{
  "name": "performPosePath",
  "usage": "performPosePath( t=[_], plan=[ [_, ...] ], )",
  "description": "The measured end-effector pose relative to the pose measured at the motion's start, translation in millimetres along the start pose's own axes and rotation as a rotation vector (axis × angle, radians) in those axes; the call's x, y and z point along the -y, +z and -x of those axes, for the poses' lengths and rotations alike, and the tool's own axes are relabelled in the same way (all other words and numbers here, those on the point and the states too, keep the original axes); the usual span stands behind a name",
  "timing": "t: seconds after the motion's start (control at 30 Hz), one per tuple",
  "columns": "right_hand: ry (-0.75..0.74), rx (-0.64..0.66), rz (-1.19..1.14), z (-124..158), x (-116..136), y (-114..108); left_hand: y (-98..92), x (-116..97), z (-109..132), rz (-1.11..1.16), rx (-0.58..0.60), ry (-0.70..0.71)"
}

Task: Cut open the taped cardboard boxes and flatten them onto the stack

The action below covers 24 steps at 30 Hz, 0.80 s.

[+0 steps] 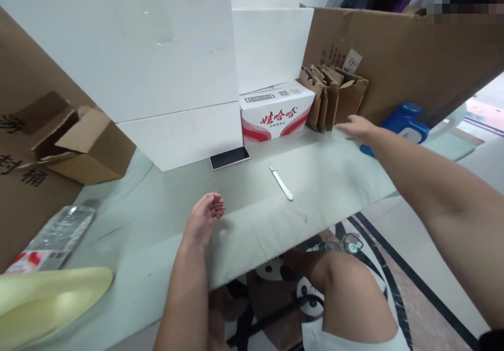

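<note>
Where the right hand point(356, 127) reaches, folded cardboard point(331, 101) stands (on edge).

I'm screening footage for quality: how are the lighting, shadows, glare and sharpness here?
Head view: soft light, with a faint shadow by the left hand on the table; head view: glints on the clear plastic packaging, a sheen on the yellow object; head view: the right hand looks slightly soft; head view: pixelated patches along the top, far right edge washed out.

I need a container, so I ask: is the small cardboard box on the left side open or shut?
Open: the cardboard box has its flaps apart, a dark gap between them.
</note>
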State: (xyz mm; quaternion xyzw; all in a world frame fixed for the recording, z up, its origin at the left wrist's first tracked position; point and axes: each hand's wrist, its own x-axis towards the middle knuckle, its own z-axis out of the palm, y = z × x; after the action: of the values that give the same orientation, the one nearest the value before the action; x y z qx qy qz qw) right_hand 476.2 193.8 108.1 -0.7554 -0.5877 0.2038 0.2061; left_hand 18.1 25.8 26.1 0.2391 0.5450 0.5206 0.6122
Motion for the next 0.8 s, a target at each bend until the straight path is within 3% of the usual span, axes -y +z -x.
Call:
performPosePath(
  t=[0.13, 0.27, 0.4, 0.53, 0.67, 0.8],
  plan=[
    [-0.002, 0.261, 0.026, 26, 20, 52, -1.6, -1, 5, 0.014, 0.002, 0.004],
    [-0.474, 0.537, 0.134, 76, 78, 122, -10.4, 1, 17, 0.043, 0.003, 0.033],
    [-0.938, 0.602, 0.152, 121, 183, 206, -27.6, -1, 25, 0.053, -0.024, 0.075],
    [-1.208, 0.547, 0.166, 155, 313, 286, -46.8, -7, 27, 0.051, -0.086, 0.136],
    [-1.290, 0.416, 0.114, 169, 433, 356, -62.6, -15, 30, 0.047, -0.062, 0.185],
    [-1.281, 0.313, 0.176, 158, 516, 407, -78.6, -19, 31, 0.029, -0.063, 0.187]
  ],
)
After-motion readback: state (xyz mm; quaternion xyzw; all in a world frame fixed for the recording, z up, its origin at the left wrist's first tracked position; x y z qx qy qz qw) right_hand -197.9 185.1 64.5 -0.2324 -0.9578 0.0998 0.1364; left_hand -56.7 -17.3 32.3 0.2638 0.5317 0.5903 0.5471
